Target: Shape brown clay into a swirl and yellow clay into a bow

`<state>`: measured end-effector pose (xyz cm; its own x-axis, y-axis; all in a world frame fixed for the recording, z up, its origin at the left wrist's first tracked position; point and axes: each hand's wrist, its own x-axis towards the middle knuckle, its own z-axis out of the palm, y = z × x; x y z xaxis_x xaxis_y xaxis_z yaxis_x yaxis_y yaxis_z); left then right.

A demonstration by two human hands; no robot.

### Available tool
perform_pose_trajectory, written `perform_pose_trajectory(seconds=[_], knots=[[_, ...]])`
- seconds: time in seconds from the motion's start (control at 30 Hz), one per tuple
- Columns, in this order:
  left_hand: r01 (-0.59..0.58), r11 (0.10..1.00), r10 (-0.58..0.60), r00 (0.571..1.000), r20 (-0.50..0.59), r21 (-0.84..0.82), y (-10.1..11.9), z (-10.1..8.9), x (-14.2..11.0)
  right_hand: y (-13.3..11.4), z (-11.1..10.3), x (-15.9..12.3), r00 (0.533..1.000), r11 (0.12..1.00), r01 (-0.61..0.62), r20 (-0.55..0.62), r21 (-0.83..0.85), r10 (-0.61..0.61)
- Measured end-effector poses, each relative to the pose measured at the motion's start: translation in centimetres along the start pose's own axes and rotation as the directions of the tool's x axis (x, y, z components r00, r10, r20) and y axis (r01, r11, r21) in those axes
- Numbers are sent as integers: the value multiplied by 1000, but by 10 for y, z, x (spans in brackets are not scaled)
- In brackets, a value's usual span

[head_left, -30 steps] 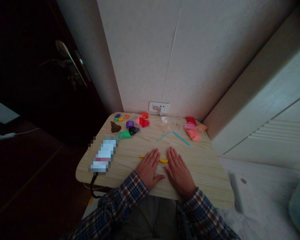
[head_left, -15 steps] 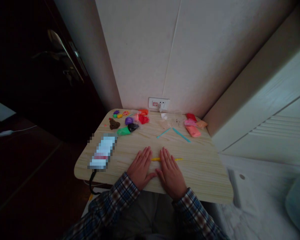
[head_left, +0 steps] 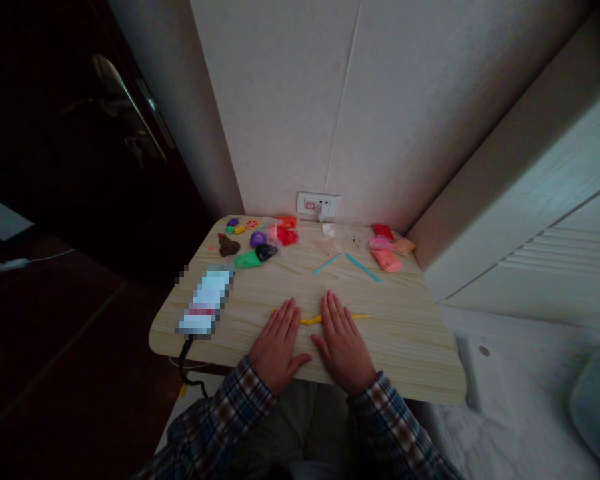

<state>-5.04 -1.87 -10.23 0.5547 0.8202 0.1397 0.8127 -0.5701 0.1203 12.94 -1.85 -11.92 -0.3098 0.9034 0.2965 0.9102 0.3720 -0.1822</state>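
Toward 3 o'clock on the pale wood-grain tabletop, room to move is offered; its near edge is met close by, at 6. L hand & R hand are laid flat, fingers extended, across the thin yellow clay-like strand mid-table, its wavy middle exposed btwn them. Light, even pressure is best applied, esp. there, w/ the tapered 3 o'clock end spared. At 1–2 o'clock, a slim turquoise plastic-looking stick is best avoided.

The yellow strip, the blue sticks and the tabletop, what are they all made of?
Yellow strip: probably soft modelling clay, looking fairly smooth; it kinks and its thickness varies.
Blue sticks: likely hard plastic, since they look straight and evenly coloured.
Tabletop: pale with wood-like streaks; real wood or printed laminate, I can't tell.
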Motion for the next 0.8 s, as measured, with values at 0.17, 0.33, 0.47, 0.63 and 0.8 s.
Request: perform_pose_trajectory(seconds=[0.17, 0.33, 0.47, 0.63, 0.8], knots=[[-4, 1000, 4, 1000, -9, 11, 9, -5, -30, -10, -7, -38, 999, 998, 33, 3, -54, -33], [0, 1000, 0, 1000, -24, 1, 11, -5, -31, -14, -10, -49, 999, 996, 38, 13, -79, -37], [18, 1000, -18, 1000, 3, -15, 7, -2, -15, -12, -6, -34, 999, 998, 28, 21, -56, -27], [25, 999, -25, 1000, 14, -45, -3, 1, 15, -6, 2, -3, 998, 999, -28, 48, -26, 30], [33, 999, -32, 999, 25, -37, -12, 1, 34, 0, 5, 32, 992, 994, -107, 73, -15, 108]])
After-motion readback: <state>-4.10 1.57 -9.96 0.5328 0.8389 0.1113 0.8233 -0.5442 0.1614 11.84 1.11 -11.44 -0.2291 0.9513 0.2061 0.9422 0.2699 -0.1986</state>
